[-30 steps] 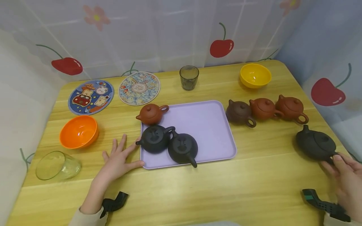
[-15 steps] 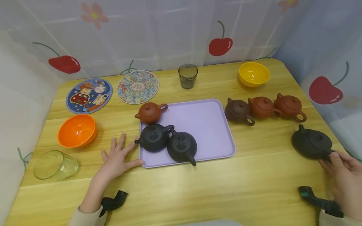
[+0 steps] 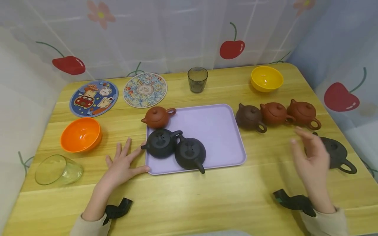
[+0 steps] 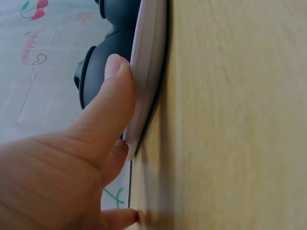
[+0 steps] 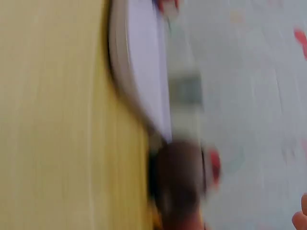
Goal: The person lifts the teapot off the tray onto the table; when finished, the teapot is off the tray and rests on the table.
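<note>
My left hand [image 3: 119, 170] lies spread at the near left corner of a lilac tray [image 3: 224, 137], its thumb and index finger touching the edge. On the tray's left side sit two black teapots, one black teapot [image 3: 160, 144] near the edge and another black teapot [image 3: 190, 153] beside it. Behind them an orange-brown teapot [image 3: 156, 118] overlaps the tray's rim. My right hand [image 3: 314, 160] is in the air with nothing in it, fingers loosely bent. A third black teapot [image 3: 336, 154] stands to its right on the table, partly hidden by the hand. The right wrist view is blurred.
Right of the tray stand a dark brown teapot [image 3: 250, 117] and two reddish-brown teapots [image 3: 274, 114] in a row. A yellow bowl [image 3: 266, 80] and a grey glass [image 3: 198, 80] stand behind. Leftward are two round mats [image 3: 145, 90], an orange bowl [image 3: 81, 136] and a tipped green glass [image 3: 59, 170].
My right hand has let go of the black teapot's handle and moved left, away from it. That teapot now stands near the right table edge. The left hand has kept its place.
</note>
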Demonstrator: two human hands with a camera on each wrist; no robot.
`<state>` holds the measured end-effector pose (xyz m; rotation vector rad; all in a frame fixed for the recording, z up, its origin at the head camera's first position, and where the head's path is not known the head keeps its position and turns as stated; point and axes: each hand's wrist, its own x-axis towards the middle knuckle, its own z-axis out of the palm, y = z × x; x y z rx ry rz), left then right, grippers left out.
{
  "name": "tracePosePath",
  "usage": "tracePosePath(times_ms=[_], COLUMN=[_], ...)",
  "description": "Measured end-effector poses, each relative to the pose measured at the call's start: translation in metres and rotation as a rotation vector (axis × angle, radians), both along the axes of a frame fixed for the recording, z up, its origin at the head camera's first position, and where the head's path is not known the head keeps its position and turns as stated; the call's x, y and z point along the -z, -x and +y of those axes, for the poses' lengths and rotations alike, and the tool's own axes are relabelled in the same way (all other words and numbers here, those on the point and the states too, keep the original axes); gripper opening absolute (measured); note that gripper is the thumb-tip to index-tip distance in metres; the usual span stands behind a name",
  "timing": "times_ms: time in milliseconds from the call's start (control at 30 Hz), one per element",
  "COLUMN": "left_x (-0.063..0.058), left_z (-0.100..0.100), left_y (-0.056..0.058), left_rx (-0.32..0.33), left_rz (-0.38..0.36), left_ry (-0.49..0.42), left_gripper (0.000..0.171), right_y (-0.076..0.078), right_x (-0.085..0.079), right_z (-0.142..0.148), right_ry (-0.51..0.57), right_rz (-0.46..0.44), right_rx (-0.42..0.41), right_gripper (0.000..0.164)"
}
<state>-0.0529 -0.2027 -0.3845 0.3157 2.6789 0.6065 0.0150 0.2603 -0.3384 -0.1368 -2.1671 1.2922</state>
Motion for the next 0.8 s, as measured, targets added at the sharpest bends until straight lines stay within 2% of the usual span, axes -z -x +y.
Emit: tracePosePath(times_ms=[67, 167, 267, 400, 500, 633, 700, 800], left_x=[0.0, 0.0, 0.0, 0.0, 0.0, -0.001, -0.001, -0.001], left_z=[-0.001, -0.001, -0.001, -0.001, -0.001, 0.0, -0.001, -0.001], left_y=[0.0, 0.001, 0.001, 0.0, 0.0, 0.0, -0.001, -0.002], left_rx=[0.0, 0.004, 0.002, -0.004, -0.002, 0.001, -0.002, -0.001], left_rz=[0.002, 0.007, 0.007, 0.002, 0.009, 0.02, 0.022, 0.021], left_ry=[0.005, 0.006, 0.007, 0.011, 0.006, 0.003, 0.005, 0.005], left_gripper=[0.084, 0.084, 0.083, 0.083, 0.084, 0.084, 0.084, 0.084], right_y=[0.01, 0.02, 0.027, 0.029, 0.026, 0.025, 0.027, 0.029], right_x=[0.004, 0.015, 0.023, 0.029, 0.033, 0.041, 0.045, 0.049], right_z=[-0.023, -0.05, -0.074, -0.103, -0.121, -0.134, -0.136, -0.133], right_ry=[0.004, 0.017, 0.008, -0.037, -0.098, -0.253, -0.256, -0.188], right_rz=[-0.051, -0.173, -0.241, -0.268, -0.289, -0.291, -0.282, -0.276], right_rx=[-0.196, -0.415, -0.575, -0.746, -0.808, -0.769, -0.749, -0.732], right_gripper=[0.03, 0.031, 0.036, 0.053, 0.067, 0.077, 0.078, 0.076])
